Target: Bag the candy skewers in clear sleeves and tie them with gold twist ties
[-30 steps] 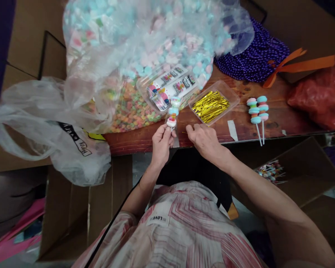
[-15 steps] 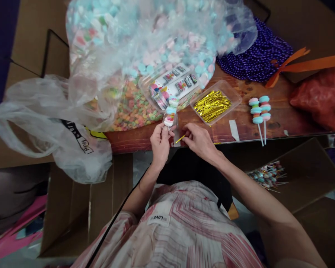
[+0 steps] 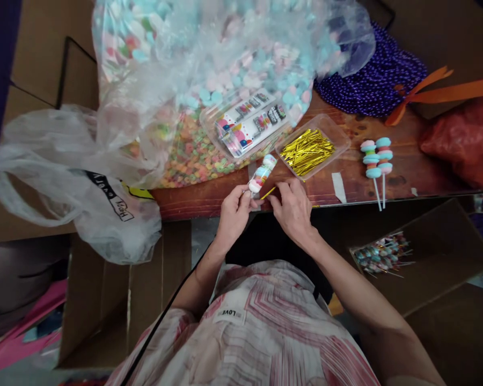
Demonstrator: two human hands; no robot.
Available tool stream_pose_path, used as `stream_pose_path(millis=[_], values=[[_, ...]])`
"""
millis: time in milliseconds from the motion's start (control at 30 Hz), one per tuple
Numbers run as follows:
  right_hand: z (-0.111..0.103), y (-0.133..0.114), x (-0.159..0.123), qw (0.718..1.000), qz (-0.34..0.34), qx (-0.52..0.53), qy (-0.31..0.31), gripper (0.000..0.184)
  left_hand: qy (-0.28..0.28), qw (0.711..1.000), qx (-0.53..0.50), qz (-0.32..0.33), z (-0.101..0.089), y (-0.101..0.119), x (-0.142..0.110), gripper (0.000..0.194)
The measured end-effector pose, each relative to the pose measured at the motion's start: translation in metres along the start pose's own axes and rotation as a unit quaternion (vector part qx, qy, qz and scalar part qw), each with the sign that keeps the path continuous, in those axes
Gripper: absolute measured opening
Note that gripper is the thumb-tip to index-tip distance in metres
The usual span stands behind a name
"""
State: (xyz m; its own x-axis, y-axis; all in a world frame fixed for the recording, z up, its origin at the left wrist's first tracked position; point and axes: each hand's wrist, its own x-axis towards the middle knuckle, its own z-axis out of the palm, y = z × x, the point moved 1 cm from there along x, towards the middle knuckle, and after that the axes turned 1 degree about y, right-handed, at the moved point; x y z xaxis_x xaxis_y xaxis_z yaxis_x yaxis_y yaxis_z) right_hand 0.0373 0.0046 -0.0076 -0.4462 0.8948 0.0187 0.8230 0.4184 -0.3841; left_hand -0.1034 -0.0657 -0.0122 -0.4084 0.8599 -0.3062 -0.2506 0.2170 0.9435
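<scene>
My left hand (image 3: 234,212) pinches the lower end of a wrapped candy skewer (image 3: 262,173), whose stacked white, blue and orange sweets tilt up to the right in a clear printed bag. Just to its right, my right hand (image 3: 293,206) holds a thin gold twist tie (image 3: 268,193) between thumb and fingertips, its free end close to the base of the skewer. Behind my right hand stands a clear plastic tub (image 3: 343,140) of gold twist ties (image 3: 308,151). A second clear tub (image 3: 204,119) holds printed candy bags (image 3: 261,120).
Large clear bags of pastel sweets (image 3: 245,69) and fruit-coloured rings (image 3: 197,153) fill the back. Two unwrapped candy skewers (image 3: 377,158) lie at right, near purple cord (image 3: 370,75) and a red bag (image 3: 462,145). Below, a cardboard box (image 3: 434,252) holds several wrapped skewers (image 3: 382,254).
The wrapped candy skewer has tipped from nearly upright to leaning right. My right hand has shifted slightly right, still with the twist tie, and my left hand has moved a little right and down.
</scene>
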Motion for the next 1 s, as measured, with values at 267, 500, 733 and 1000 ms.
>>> stream_pose_path(millis=[267, 500, 733, 1000], values=[[0.007, 0.004, -0.001, 0.996, 0.023, 0.071, 0.042, 0.018, -0.02, 0.999, 0.028, -0.027, -0.001, 0.0, 0.012, 0.013], [0.003, 0.006, 0.005, 0.977, 0.059, 0.198, 0.054, 0.006, -0.02, 0.999, 0.004, -0.029, -0.001, -0.001, 0.009, 0.018], [-0.023, 0.009, -0.014, 0.888, 0.071, 0.436, 0.13, 0.013, -0.003, 0.995, -0.095, -0.017, 0.006, 0.0, 0.01, 0.028], [-0.03, 0.001, -0.022, 0.795, 0.137, 0.558, 0.192, 0.03, -0.062, 0.978, -0.198, -0.008, 0.057, 0.012, 0.007, 0.032]])
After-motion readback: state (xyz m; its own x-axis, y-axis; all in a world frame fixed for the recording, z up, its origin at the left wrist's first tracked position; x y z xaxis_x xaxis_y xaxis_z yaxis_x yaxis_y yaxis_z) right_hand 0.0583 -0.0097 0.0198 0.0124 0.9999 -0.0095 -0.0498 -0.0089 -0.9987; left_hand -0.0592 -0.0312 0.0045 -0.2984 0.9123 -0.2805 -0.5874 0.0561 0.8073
